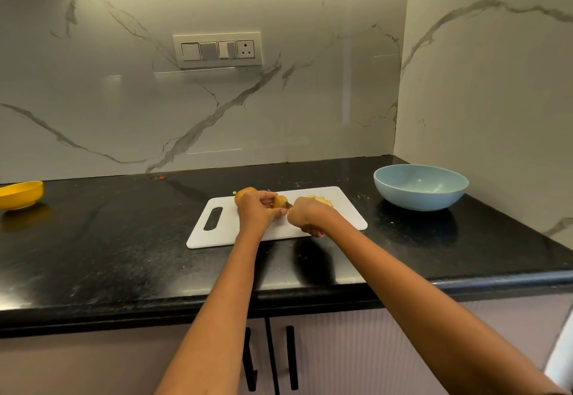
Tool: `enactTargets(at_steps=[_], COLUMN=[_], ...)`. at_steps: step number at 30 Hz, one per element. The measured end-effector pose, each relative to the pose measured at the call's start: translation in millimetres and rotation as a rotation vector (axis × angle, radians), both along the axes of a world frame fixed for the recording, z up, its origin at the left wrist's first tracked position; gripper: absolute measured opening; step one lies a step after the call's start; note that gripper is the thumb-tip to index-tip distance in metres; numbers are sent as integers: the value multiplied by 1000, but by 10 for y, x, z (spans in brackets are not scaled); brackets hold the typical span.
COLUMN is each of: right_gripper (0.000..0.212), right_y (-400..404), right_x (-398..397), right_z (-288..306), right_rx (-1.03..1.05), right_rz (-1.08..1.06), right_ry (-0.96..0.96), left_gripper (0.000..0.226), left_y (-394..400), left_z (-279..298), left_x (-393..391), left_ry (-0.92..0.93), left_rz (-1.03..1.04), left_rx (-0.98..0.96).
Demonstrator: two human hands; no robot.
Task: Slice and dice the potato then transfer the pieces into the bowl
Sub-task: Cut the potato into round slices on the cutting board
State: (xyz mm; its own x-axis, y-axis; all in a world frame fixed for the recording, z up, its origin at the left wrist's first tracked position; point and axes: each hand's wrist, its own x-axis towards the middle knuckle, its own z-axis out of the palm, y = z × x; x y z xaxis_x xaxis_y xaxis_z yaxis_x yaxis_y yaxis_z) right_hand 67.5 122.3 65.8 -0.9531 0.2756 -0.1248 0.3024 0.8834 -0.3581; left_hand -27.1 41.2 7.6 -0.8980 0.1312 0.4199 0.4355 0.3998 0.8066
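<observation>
While your left hand (255,208) curls around the potato (280,201) on the white cutting board (223,233), your right hand (305,216) grips a knife (289,204) whose blade meets the potato's cut end (only a sliver of the blade shows past your fingers). Another whole potato (245,192) sits just behind your left hand. Pale cut pieces (319,199) lie on the board beyond your right hand. The blue bowl (420,186) stands on the black counter (124,255), right of the board.
</observation>
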Motion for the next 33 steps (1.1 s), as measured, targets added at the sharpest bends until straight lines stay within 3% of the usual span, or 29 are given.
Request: enactTargets(at_steps=[6,14,19,23,33], right_gripper=[31,34,21,30,28], right_y=[51,93,209,192,69], right_x=[52,93,166,63,42], right_z=[-101,-75,-42,28,-34], right_rx=[37,74,73,18,12], right_rz=[16,7,-15,-34,-36], right_ry=[-150,-151,-8,142,120], left_gripper=[45,46,47,52,46], left_y=[-38,-44,-45,-46,-48], left_z=[-10,-28,-30,-17,-34], left_x=[-48,-72,-87,-99,-90], left_ry=[-40,-57,-46,-57,-59], left_rz=[-5,-6,-17,-33,-21], left_rx=[27,38,-1,-27,13])
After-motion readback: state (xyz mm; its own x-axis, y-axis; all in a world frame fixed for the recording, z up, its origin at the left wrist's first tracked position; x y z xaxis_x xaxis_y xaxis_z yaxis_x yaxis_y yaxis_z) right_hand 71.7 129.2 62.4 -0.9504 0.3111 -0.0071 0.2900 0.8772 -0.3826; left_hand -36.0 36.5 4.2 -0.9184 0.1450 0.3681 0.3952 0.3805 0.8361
